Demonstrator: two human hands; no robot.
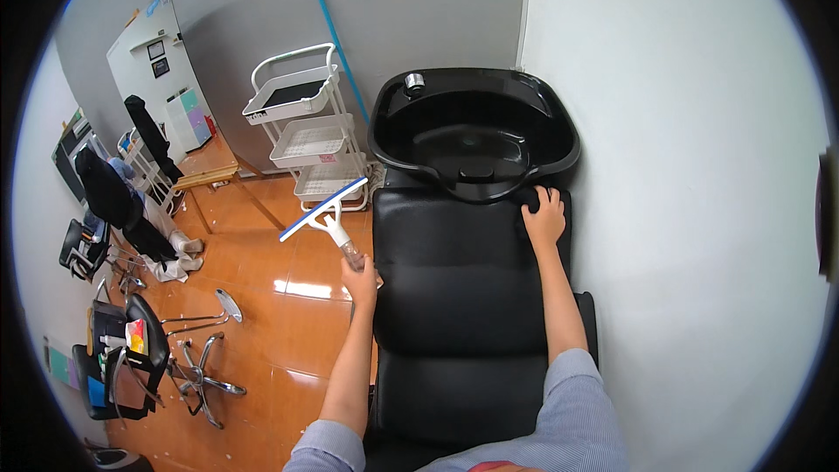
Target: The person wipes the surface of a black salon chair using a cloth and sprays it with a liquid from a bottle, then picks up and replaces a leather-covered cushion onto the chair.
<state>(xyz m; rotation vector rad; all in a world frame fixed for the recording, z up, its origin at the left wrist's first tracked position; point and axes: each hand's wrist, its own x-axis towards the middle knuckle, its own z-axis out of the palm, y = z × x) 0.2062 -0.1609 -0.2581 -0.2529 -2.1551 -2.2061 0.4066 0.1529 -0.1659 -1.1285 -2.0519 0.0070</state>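
My left hand (360, 283) grips the handle of a white spray squeegee (333, 221) with a blue blade, held over the floor to the left of a black padded shampoo chair (459, 288). At the top right of its backrest, just below the rim of the black wash basin (387, 137), lies my right hand (545, 219). Dark cloth shows under its fingers; whether they are closed on it I cannot tell. A chrome fitting (414, 83) sits at the basin's back left.
A white three-tier trolley (282, 158) and a blue pole (341, 49) stand left of the basin. Further left are a leaning mirror (145, 56), a person in dark clothing (124, 210), and a salon chair (147, 324) bearing a box of supplies. A pale wall (688, 210) runs along the right.
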